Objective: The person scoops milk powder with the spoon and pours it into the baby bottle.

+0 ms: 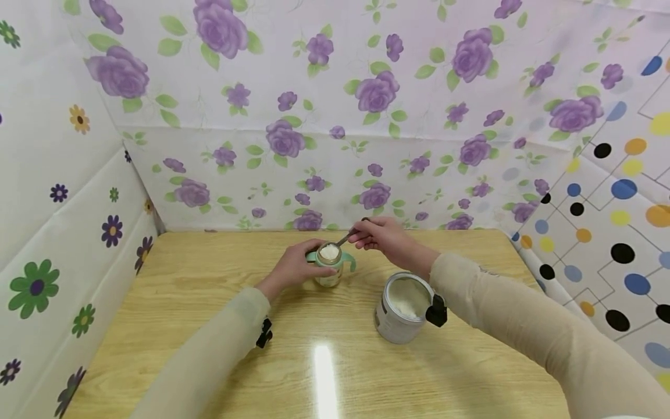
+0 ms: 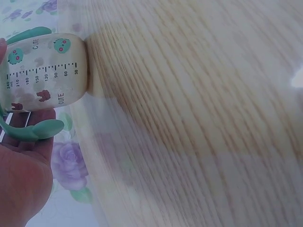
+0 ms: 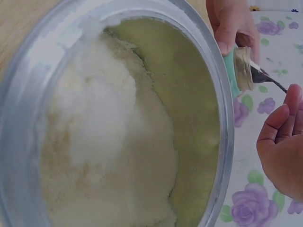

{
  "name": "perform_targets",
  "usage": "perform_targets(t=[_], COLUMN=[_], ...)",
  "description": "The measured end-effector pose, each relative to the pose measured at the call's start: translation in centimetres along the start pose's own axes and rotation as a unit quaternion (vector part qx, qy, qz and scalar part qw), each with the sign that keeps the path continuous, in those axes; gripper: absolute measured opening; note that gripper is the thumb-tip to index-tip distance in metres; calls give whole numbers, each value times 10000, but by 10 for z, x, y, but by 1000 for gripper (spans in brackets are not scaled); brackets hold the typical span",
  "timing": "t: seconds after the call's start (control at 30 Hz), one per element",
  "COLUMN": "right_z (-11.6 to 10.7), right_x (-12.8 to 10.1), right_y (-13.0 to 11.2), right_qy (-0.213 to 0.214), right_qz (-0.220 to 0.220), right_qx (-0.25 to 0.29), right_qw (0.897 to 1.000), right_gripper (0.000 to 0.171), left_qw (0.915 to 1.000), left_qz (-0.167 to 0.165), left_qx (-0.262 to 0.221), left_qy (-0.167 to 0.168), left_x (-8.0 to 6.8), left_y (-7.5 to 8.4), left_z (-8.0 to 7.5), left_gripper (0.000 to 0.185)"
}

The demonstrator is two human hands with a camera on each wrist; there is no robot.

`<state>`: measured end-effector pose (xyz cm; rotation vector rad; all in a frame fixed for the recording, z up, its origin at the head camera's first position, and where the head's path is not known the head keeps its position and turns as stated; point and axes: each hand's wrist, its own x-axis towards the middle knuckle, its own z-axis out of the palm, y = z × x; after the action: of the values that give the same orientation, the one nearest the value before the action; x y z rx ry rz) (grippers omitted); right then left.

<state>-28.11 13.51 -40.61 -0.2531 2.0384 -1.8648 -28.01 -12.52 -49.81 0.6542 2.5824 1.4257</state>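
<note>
A small baby bottle (image 1: pixel 330 265) with green handles stands on the wooden table (image 1: pixel 220 326), its open mouth heaped with white powder. My left hand (image 1: pixel 296 266) grips it from the left side. The left wrist view shows the bottle (image 2: pixel 45 71) with its measuring scale and a green handle against my palm (image 2: pixel 23 175). My right hand (image 1: pixel 378 234) pinches a metal spoon (image 1: pixel 346 237) whose bowl rests at the bottle mouth. In the right wrist view the spoon (image 3: pixel 266 78) touches the bottle rim (image 3: pixel 241 66). An open tin of white powder (image 1: pixel 404 306) stands to the right.
Flowered cloth walls (image 1: pixel 335 116) close in the table at the back and left, and a dotted cloth (image 1: pixel 612 233) on the right. The tin's powder (image 3: pixel 109 142) fills most of the right wrist view. A light glare (image 1: pixel 324 378) lies on the near tabletop.
</note>
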Motion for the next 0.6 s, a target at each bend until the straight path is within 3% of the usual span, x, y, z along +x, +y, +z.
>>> perform_targets(t=[0.6], right_z=[6], right_x=[-1], right_y=[6], right_qy=[58], right_qz=[-14], right_qx=[81], right_qw=[9999], right_gripper=[34], left_qw=[10000], left_qz=[33], left_qx=[-41], left_qy=[38], left_x=[0], left_y=[-3], left_z=[2], left_gripper=[65])
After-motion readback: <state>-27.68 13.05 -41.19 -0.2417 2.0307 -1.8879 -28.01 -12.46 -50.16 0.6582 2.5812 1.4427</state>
